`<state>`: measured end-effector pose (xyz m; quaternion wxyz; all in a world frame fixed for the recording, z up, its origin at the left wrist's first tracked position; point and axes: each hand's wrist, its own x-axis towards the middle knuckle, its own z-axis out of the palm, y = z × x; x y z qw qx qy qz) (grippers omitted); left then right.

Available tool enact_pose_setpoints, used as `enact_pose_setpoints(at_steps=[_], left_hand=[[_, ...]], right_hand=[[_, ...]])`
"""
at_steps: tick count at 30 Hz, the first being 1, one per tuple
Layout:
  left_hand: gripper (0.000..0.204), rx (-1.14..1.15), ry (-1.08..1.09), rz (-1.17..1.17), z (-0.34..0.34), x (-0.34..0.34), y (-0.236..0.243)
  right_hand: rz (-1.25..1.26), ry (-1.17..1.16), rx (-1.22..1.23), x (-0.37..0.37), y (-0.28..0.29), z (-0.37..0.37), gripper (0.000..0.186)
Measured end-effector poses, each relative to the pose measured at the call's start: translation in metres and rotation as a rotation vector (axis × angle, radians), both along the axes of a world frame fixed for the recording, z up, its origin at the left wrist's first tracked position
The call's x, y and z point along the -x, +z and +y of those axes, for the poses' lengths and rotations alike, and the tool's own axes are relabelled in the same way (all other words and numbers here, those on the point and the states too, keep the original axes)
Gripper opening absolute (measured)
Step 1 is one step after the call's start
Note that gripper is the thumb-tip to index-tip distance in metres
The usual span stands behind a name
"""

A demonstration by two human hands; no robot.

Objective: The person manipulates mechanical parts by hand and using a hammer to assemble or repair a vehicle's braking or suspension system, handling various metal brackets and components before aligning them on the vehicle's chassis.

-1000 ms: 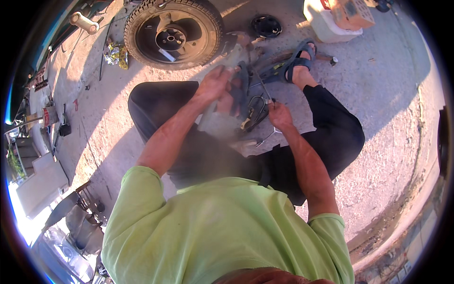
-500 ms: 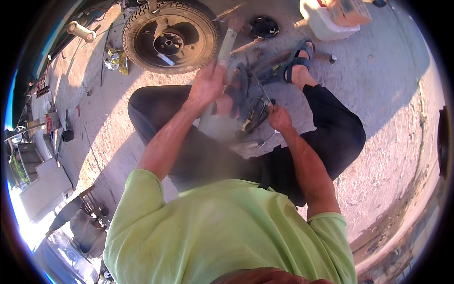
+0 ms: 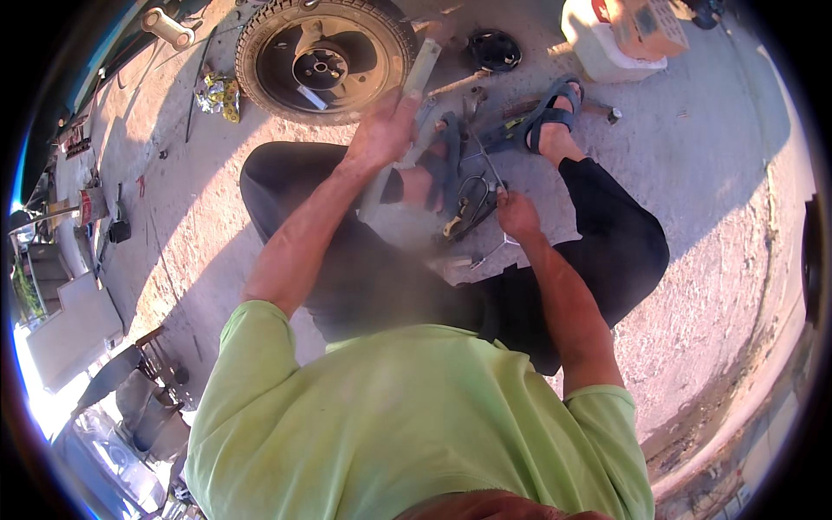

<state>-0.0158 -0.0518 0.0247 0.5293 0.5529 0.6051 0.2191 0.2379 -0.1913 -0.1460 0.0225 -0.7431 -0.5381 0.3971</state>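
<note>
My left hand is closed around a long, pale grey-green flat bar, tilted with its far end near the wheel and its near end by my left knee. In my right hand is a thin metal rod, pointing forward and left; its far end is hard to make out. Under the rod lies a dark tool with looped handles and a yellowish part. A slim, branched metal tool lies just below my right hand.
A tyred wheel lies flat ahead to the left, beside crumpled gold-silver foil. Farther off are a round black part and a white container with a brick-like block on it. My sandalled foot stands at right.
The view has shifted slightly, so the wheel and floor items appear a little lower and farther right. Both hands keep their hold on the bar and the rod.
</note>
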Motion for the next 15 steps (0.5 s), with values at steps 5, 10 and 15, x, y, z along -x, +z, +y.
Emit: enact_pose_setpoints(at_steps=[5, 10, 15], left_hand=[[0.043, 0.034, -0.069, -0.013, -0.008, -0.002, -0.023], [0.043, 0.093, 0.019, -0.067, -0.017, -0.010, -0.006], [0.041, -0.280, 0.008, -0.084, -0.010, -0.018, -0.006]], right_hand=[[-0.013, 0.014, 0.018, -0.003, -0.003, 0.000, 0.053], [-0.054, 0.024, 0.031, -0.001, 0.000, 0.000, 0.054], [-0.020, 0.006, 0.002, -0.002, -0.001, -0.003, 0.053]])
